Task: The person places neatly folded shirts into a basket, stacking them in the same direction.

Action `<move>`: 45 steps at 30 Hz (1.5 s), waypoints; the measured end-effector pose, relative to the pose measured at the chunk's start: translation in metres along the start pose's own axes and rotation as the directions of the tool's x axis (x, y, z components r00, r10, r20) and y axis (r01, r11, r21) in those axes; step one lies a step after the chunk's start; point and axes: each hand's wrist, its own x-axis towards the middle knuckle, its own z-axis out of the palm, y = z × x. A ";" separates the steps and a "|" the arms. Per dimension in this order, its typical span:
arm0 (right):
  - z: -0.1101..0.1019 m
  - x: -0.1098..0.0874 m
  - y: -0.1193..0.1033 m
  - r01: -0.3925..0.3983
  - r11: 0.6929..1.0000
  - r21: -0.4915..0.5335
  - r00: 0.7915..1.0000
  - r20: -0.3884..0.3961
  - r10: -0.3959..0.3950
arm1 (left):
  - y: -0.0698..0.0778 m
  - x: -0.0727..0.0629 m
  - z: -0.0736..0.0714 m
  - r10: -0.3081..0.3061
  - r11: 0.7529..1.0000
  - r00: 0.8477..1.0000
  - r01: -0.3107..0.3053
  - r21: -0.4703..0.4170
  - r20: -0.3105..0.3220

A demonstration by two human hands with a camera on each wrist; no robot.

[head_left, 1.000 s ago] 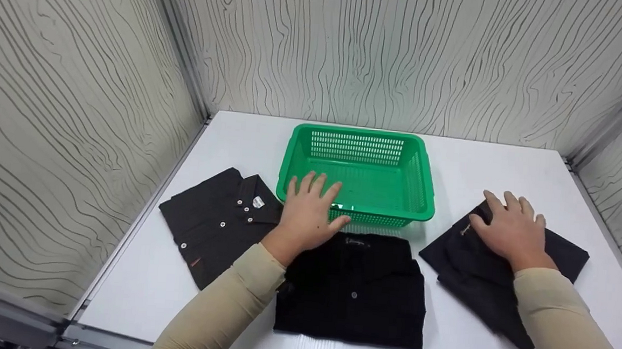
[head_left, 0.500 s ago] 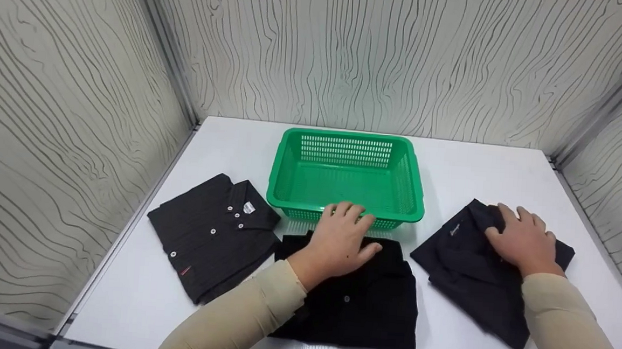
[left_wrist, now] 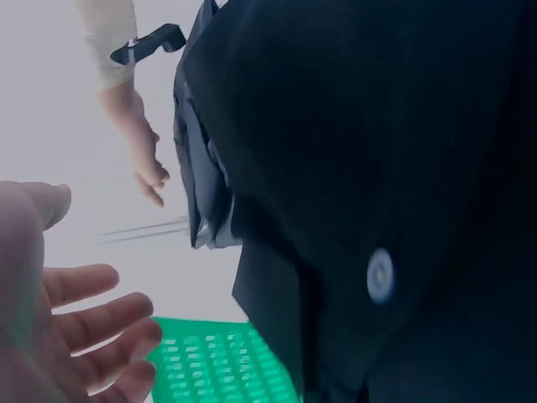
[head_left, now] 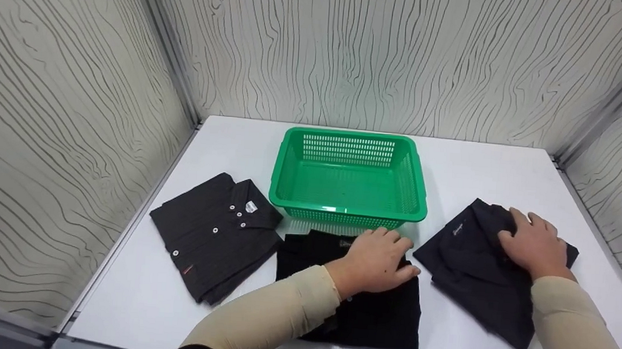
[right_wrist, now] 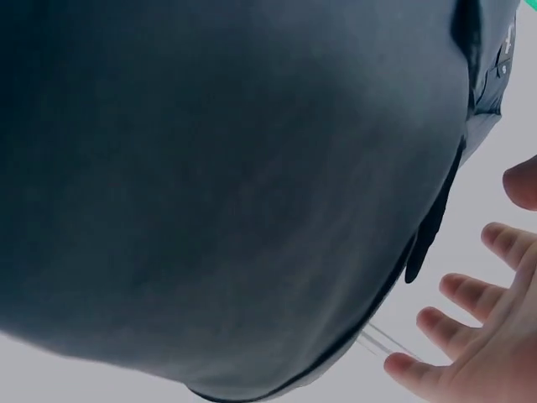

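Observation:
A folded black shirt (head_left: 377, 321) lies in the middle of the table, with my left hand (head_left: 376, 259) above its upper part. Relaxed, spread fingers show on that left hand (left_wrist: 75, 327) in the left wrist view, with no cloth between them. At the right lies a folded navy garment (head_left: 473, 265), turned at an angle, and my right hand (head_left: 536, 245) is over its right side. The right wrist view shows straight, spread fingers (right_wrist: 470, 311) holding nothing; whether they touch the cloth I cannot tell. A dark grey buttoned shirt (head_left: 199, 232) lies folded at the left.
Behind the black shirt stands a green plastic basket (head_left: 346, 217) with slotted walls and nothing in it. The white table (head_left: 484, 169) is bounded by patterned panels (head_left: 351, 53) at the back and sides. Metal posts (head_left: 170, 52) stand at the corners.
My left hand has moved right and nearer, from the basket's front rim to over the black shirt. My right hand has shifted slightly right across the navy garment, uncovering its label.

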 end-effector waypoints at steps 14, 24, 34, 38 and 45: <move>-0.008 0.016 0.016 0.017 0.999 0.043 0.999 0.034 -0.019 | 0.027 0.036 0.020 -0.095 0.973 0.971 0.137 -0.183 0.218; 0.001 0.020 0.023 -0.044 0.996 0.083 0.992 0.119 0.034 | 0.042 0.041 0.035 -0.141 0.958 0.959 0.195 -0.211 0.246; 0.004 0.025 0.030 -0.046 0.996 0.074 0.963 0.267 0.025 | 0.055 0.044 0.046 -0.043 0.995 0.944 0.071 -0.075 0.327; 0.003 0.027 0.029 -0.008 0.998 0.062 0.962 0.273 -0.009 | 0.059 0.045 0.051 -0.006 1.000 0.937 0.009 -0.007 0.349; 0.000 0.026 0.029 0.015 1.000 0.024 0.962 0.271 -0.021 | 0.064 0.052 0.059 -0.057 0.998 0.929 0.041 0.049 0.366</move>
